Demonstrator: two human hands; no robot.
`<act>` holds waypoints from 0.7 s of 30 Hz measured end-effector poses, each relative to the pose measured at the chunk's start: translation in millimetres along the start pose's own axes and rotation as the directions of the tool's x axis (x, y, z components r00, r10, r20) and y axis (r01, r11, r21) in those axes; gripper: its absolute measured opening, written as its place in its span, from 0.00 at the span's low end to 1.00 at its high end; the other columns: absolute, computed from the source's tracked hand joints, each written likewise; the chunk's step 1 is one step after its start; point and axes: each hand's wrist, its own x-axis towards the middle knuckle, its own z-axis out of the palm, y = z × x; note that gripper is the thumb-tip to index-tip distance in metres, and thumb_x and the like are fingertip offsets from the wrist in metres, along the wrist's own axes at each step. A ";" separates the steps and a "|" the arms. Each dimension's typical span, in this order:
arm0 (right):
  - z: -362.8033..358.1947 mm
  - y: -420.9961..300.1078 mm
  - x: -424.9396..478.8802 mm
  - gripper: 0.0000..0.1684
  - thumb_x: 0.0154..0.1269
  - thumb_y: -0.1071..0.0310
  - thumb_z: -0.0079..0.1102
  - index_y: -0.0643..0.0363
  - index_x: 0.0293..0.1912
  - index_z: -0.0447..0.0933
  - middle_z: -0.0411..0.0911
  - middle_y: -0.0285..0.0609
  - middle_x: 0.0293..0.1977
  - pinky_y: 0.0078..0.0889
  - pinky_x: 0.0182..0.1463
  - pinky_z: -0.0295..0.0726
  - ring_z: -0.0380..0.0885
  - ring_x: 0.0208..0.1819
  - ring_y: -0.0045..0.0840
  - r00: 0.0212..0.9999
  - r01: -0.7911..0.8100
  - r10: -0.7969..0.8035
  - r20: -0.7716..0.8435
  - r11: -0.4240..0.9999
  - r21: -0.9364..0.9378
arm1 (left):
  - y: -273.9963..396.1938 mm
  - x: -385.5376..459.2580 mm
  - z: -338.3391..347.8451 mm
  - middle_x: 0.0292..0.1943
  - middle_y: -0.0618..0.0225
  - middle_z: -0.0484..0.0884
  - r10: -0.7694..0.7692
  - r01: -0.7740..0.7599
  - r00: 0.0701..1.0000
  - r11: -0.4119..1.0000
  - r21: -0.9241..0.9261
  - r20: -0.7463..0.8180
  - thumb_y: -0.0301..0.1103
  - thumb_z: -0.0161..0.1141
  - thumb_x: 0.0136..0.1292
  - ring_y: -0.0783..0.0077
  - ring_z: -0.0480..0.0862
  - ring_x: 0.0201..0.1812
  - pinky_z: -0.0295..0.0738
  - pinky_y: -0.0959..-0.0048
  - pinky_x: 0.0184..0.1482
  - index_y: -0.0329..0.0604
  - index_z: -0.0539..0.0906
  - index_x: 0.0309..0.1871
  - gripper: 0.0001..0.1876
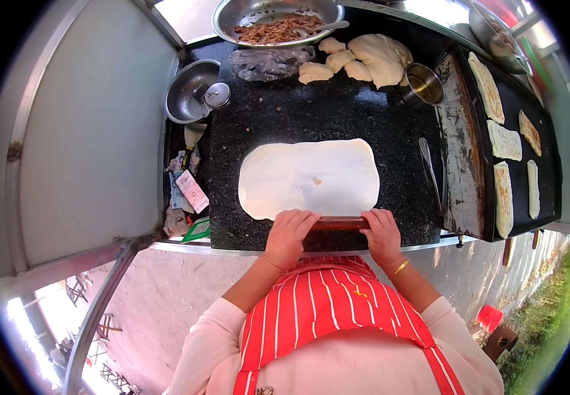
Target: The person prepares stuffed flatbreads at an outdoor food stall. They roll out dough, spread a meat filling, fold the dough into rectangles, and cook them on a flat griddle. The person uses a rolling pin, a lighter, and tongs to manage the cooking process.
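Note:
A thin rectangular sheet of rolled dough [285, 173] with rounded corners lies on the black speckled stone worktop [265, 113]. At its near edge is a dark reddish wooden rolling pin [340, 223]. My left hand [289, 236] is curled over the pin's left end, and my right hand [382, 235] over its right end. The fingertips of both rest close to the dough's near edge. A small tan fleck shows in the sheet. Behind it, at the back of the worktop, sit a large dough mass [379, 57] and several smaller dough pieces [316, 72].
A steel bowl of meat filling [221, 27] stands at the back, near a metal cup of oil [423, 84]. Left are a steel bowl [179, 94], a shaker [217, 95] and a scraper [194, 133]. Right are a whisk [428, 158] and a griddle [517, 192] with several flatbreads.

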 end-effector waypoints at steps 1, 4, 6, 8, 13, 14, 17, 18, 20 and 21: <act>3.5 -13.8 14.8 0.28 0.59 0.72 0.66 0.59 0.60 0.75 0.77 0.46 0.54 0.43 0.65 0.74 0.74 0.58 0.44 0.999 0.033 -0.032 -0.017 0.999 0.029 | -16.4 -2.6 -13.5 0.60 0.62 0.81 -0.073 0.071 0.995 0.997 0.023 0.062 0.23 0.57 0.60 0.56 0.77 0.62 0.68 0.56 0.67 0.42 0.79 0.64 0.26; 34.5 -44.8 71.3 0.28 0.71 0.65 0.56 0.63 0.67 0.70 0.66 0.52 0.70 0.50 0.77 0.59 0.60 0.75 0.46 0.992 0.120 -0.121 0.043 0.992 0.028 | -41.0 5.2 -24.8 0.74 0.58 0.67 -0.285 0.266 0.959 0.893 0.364 -0.001 0.33 0.53 0.70 0.54 0.63 0.76 0.52 0.53 0.77 0.40 0.70 0.73 0.28; 55.3 -60.6 111.1 0.30 0.74 0.62 0.53 0.64 0.70 0.66 0.59 0.52 0.75 0.57 0.79 0.51 0.50 0.79 0.46 0.999 -0.040 0.039 -0.013 0.995 -0.089 | -62.2 27.5 -20.4 0.80 0.57 0.58 -0.362 0.322 0.932 0.799 0.508 -0.021 0.38 0.50 0.75 0.55 0.53 0.81 0.43 0.52 0.81 0.39 0.64 0.77 0.30; 62.9 -54.8 164.2 0.32 0.75 0.59 0.51 0.65 0.72 0.63 0.56 0.53 0.77 0.59 0.80 0.47 0.46 0.81 0.47 0.996 -0.027 0.006 -0.090 0.973 -0.228 | -96.1 74.5 -24.8 0.82 0.55 0.53 -0.369 0.315 0.929 0.760 0.568 -0.020 0.43 0.47 0.76 0.54 0.49 0.82 0.38 0.50 0.81 0.40 0.60 0.79 0.32; 58.1 -41.0 224.8 0.35 0.76 0.56 0.50 0.63 0.74 0.61 0.53 0.52 0.78 0.61 0.80 0.42 0.44 0.81 0.47 0.983 -0.103 0.056 -0.175 0.956 -0.275 | -136.4 125.1 -28.5 0.82 0.55 0.52 -0.228 0.229 0.971 0.827 0.514 -0.066 0.48 0.45 0.76 0.55 0.49 0.83 0.39 0.44 0.80 0.42 0.60 0.80 0.34; 63.1 -42.9 200.4 0.35 0.76 0.55 0.50 0.62 0.75 0.61 0.52 0.52 0.78 0.62 0.80 0.42 0.44 0.81 0.47 0.995 -0.086 0.067 -0.077 0.959 -0.269 | -125.0 101.9 -24.8 0.82 0.56 0.52 -0.250 0.208 0.968 0.834 0.510 0.013 0.48 0.45 0.76 0.55 0.50 0.83 0.40 0.45 0.80 0.43 0.60 0.80 0.33; 72.1 -38.2 180.7 0.36 0.75 0.55 0.51 0.61 0.76 0.59 0.49 0.51 0.80 0.63 0.80 0.40 0.42 0.82 0.46 0.999 -0.050 0.048 -0.015 0.964 -0.259 | -120.3 95.1 -25.7 0.81 0.56 0.54 -0.234 0.176 0.970 0.848 0.500 0.056 0.46 0.48 0.75 0.56 0.51 0.82 0.41 0.47 0.80 0.44 0.61 0.79 0.33; 66.4 -38.3 203.8 0.36 0.75 0.56 0.51 0.61 0.76 0.59 0.49 0.51 0.80 0.63 0.80 0.40 0.42 0.82 0.46 0.996 -0.059 0.041 -0.074 0.965 -0.255 | -125.9 118.0 -33.2 0.81 0.57 0.55 -0.205 0.170 0.979 0.855 0.490 0.018 0.45 0.48 0.75 0.56 0.51 0.82 0.41 0.47 0.80 0.44 0.61 0.79 0.33; 56.3 -35.6 256.6 0.36 0.75 0.56 0.51 0.62 0.75 0.59 0.51 0.52 0.79 0.61 0.80 0.42 0.43 0.82 0.45 0.975 -0.099 0.040 -0.221 0.960 -0.261 | -148.2 163.9 -42.0 0.81 0.60 0.55 -0.143 0.156 0.988 0.855 0.494 -0.064 0.43 0.49 0.75 0.58 0.51 0.82 0.41 0.49 0.81 0.45 0.60 0.79 0.32; 57.5 -34.8 263.9 0.36 0.75 0.56 0.51 0.62 0.75 0.59 0.51 0.53 0.79 0.61 0.80 0.42 0.44 0.82 0.46 0.969 -0.118 0.053 -0.243 0.957 -0.264 | -155.4 170.7 -42.3 0.81 0.60 0.55 -0.127 0.147 0.989 0.856 0.495 -0.074 0.43 0.49 0.75 0.58 0.52 0.82 0.41 0.49 0.81 0.45 0.60 0.79 0.32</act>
